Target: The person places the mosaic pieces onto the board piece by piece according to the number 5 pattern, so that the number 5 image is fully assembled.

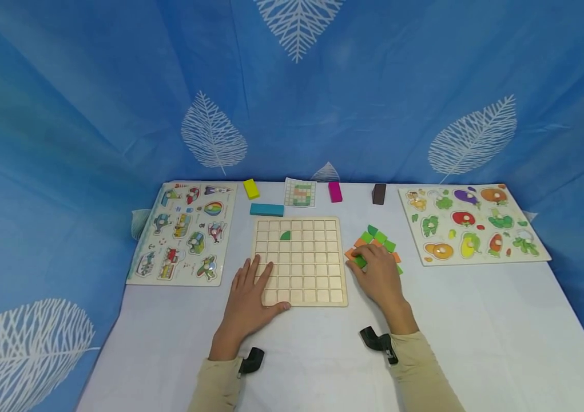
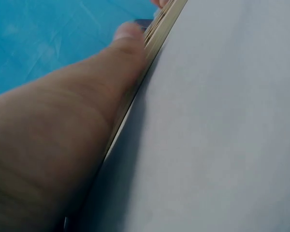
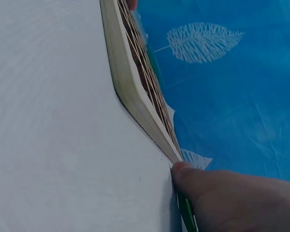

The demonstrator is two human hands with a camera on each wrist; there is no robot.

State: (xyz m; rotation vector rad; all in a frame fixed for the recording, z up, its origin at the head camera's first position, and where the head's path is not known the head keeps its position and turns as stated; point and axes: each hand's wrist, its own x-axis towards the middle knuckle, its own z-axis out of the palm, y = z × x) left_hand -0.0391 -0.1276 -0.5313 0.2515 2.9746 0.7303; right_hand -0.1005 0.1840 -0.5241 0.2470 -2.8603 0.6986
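Observation:
A square wooden grid board (image 1: pixel 302 263) lies on the table, a green quarter-round tile (image 1: pixel 285 236) in one of its upper cells. My left hand (image 1: pixel 247 300) rests on the board's lower left side with fingers spread; its thumb lies along the near edge. To the right of the board is a cluster of orange and green tiles (image 1: pixel 381 237). My right hand (image 1: pixel 380 277) is over this cluster and pinches a green tile (image 1: pixel 360 261) between thumb and fingers. The palm hides some tiles. In the right wrist view, a green edge (image 3: pixel 186 212) shows below the thumb.
Behind the board are a printed pattern card (image 1: pixel 300 193) and blue (image 1: pixel 267 210), yellow (image 1: pixel 251 189), magenta (image 1: pixel 335 191) and dark (image 1: pixel 379 194) blocks. A vehicle puzzle (image 1: pixel 225 229) lies left, a vegetable puzzle (image 1: pixel 456 232) right. A blue curtain (image 1: pixel 343 114) hangs behind.

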